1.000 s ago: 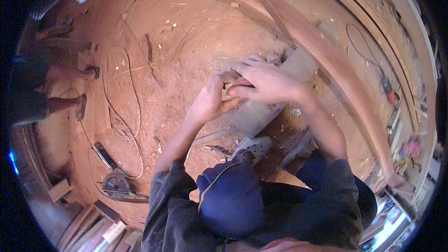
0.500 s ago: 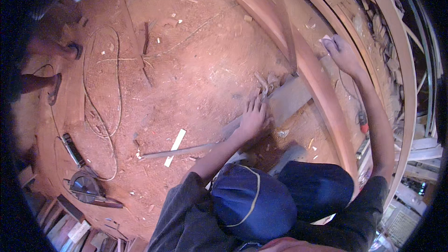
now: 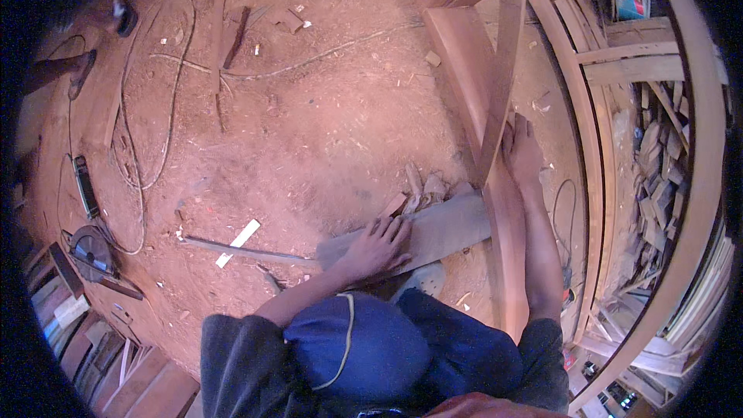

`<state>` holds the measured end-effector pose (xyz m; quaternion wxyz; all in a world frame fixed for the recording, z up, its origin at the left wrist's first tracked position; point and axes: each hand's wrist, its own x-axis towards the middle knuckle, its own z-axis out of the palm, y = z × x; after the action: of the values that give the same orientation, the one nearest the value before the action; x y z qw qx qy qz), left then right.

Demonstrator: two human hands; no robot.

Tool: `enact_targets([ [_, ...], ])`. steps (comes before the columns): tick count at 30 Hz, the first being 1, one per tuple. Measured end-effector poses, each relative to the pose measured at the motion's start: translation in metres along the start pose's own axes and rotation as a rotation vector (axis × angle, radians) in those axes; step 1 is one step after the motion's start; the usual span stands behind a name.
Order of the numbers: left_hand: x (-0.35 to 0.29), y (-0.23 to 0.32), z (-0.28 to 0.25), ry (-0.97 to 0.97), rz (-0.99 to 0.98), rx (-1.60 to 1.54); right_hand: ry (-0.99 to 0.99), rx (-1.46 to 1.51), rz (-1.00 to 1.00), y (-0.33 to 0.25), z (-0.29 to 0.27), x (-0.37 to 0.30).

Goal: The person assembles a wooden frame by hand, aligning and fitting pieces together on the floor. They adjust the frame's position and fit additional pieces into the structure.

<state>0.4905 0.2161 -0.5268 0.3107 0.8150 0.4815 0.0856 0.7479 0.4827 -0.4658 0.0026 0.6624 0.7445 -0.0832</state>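
My left hand (image 3: 379,244) lies with its fingers stretched out on a grey board (image 3: 445,228) in front of my knees. Close by its fingertips, crumpled wood shavings (image 3: 424,188) sit along the board's far edge. At the right side of a long reddish-brown beam (image 3: 505,263), my right hand (image 3: 524,151) is closed, fingers curled against the wood. What it holds, if anything, I cannot make out. A thin wooden strip (image 3: 507,54) leans across the beam just beside that hand.
A circular saw (image 3: 94,251) and a looped cord (image 3: 128,178) lie at the left. Wooden frame rails (image 3: 592,147) and piled offcuts (image 3: 658,193) stand at the right. A pale stick (image 3: 237,243) crosses a thin dark strip (image 3: 267,255). A person's foot (image 3: 81,70) shows far left.
My right hand has come down from beyond the beam, where it held a small pale piece, to the beam's side. My left hand has shifted onto the board. The whole view has turned.
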Motion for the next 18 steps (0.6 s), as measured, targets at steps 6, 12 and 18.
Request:
enact_targets([
  [6,0.006,0.007,0.007,0.068,-0.047,0.032,0.145,0.115,-0.248,0.002,0.04,0.12],
  [12,0.003,0.004,0.004,0.032,-0.068,0.064,0.095,0.103,-0.26,-0.142,-0.022,0.143],
  [18,0.005,0.005,-0.002,0.006,-0.091,0.102,0.168,0.489,-0.423,-0.057,0.033,0.117],
])
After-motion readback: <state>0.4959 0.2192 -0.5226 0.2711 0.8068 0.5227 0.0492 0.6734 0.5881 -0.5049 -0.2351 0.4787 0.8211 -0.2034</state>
